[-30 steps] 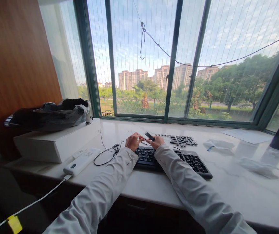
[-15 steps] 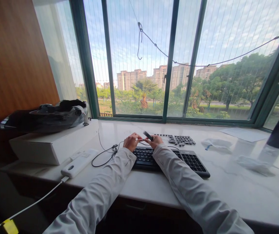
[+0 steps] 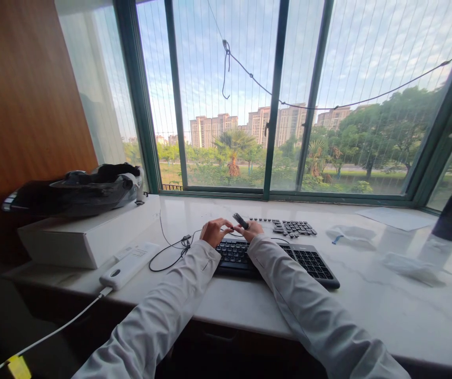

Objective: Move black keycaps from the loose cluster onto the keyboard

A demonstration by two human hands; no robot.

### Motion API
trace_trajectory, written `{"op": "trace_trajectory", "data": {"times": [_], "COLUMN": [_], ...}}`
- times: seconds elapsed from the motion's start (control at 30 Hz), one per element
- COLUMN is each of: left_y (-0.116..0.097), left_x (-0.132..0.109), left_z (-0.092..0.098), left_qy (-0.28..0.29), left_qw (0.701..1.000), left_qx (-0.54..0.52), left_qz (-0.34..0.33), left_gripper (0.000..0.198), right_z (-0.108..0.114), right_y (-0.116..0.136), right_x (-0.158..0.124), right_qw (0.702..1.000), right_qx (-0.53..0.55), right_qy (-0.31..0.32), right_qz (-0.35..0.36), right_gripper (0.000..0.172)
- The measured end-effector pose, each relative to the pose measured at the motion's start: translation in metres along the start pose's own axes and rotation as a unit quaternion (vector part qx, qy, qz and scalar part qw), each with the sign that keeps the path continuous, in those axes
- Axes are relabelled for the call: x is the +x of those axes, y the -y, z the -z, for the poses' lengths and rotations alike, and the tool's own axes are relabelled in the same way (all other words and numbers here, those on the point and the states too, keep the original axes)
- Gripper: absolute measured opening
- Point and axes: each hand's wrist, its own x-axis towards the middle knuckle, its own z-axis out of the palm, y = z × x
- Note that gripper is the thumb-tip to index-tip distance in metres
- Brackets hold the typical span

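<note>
L hand (image 3: 214,231), R hand (image 3: 254,230) w/ dark tool (image 3: 241,220) over kbd (image 3: 313,263)

The person wears a long-sleeved garment of pale, off-white cloth. The left sleeve (image 3: 158,321) and the right sleeve (image 3: 313,316) are loose and smooth, with soft folds along the forearms and greyer shading on their undersides. Each sleeve reaches the wrist and ends in a plain edge. Beyond the sleeves, the left grip (image 3: 213,232) and the right grip (image 3: 254,230) are bare. Finer detail on the fingers is too small to tell.
</note>
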Motion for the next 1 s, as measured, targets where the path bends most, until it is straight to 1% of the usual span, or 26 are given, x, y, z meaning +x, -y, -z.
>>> {"op": "trace_trajectory", "data": {"times": [0.1,0.17,0.23,0.3,0.37,0.47,0.53,0.6,0.67,0.77,0.83,0.9,1.0], "left_y": [0.002,0.004,0.006,0.006,0.007,0.009,0.011,0.013,0.015,0.014,0.012,0.008,0.006], "left_x": [0.001,0.002,0.002,0.003,0.004,0.007,0.009,0.011,0.014,0.022,0.031,0.044,0.071], "left_z": [0.001,0.003,0.004,0.006,0.005,0.003,0.001,-0.001,-0.001,-0.004,-0.008,-0.015,-0.032], "left_qy": [0.001,-0.006,-0.008,0.000,0.013,0.025,0.028,0.030,0.029,0.040,0.072,0.117,0.162], "left_qw": [1.000,1.000,0.999,0.998,0.996,0.994,0.995,0.996,0.997,0.996,0.993,0.985,0.970], "left_qx": [0.009,0.017,0.023,0.030,0.037,0.041,0.036,0.029,0.028,0.043,0.072,0.116,0.180], "left_qz": [0.005,0.018,0.035,0.055,0.078,0.094,0.085,0.073,0.066,0.061,0.056,0.046,0.032], "left_gripper": [0.020,0.017,0.014,0.013,0.013,0.015,0.016,0.015,0.015,0.017,0.018,0.017,0.020], "right_z": [0.004,0.013,0.030,0.054,0.082,0.120,0.138,0.150,0.157,0.158,0.156,0.152,0.149], "right_y": [0.005,0.007,0.006,-0.002,-0.018,-0.053,-0.077,-0.096,-0.106,-0.107,-0.104,-0.100,-0.098], "right_x": [-0.007,-0.013,-0.018,-0.024,-0.029,-0.037,-0.042,-0.045,-0.046,-0.044,-0.042,-0.041,-0.041], "right_qw": [0.997,0.992,0.985,0.974,0.959,0.935,0.928,0.927,0.926,0.921,0.915,0.910,0.906], "right_qx": [-0.067,-0.115,-0.162,-0.215,-0.274,-0.351,-0.367,-0.368,-0.369,-0.385,-0.401,-0.415,-0.423], "right_qy": [-0.023,-0.034,-0.041,-0.045,-0.034,-0.043,-0.059,-0.067,-0.056,-0.026,-0.010,0.006,0.023], "right_qz": [0.007,0.026,0.051,0.062,0.059,0.017,-0.011,-0.036,-0.052,-0.056,-0.042,-0.022,-0.009], "right_gripper": [0.022,0.020,0.017,0.015,0.015,0.012,0.012,0.014,0.016,0.021,0.025,0.026,0.029]}}
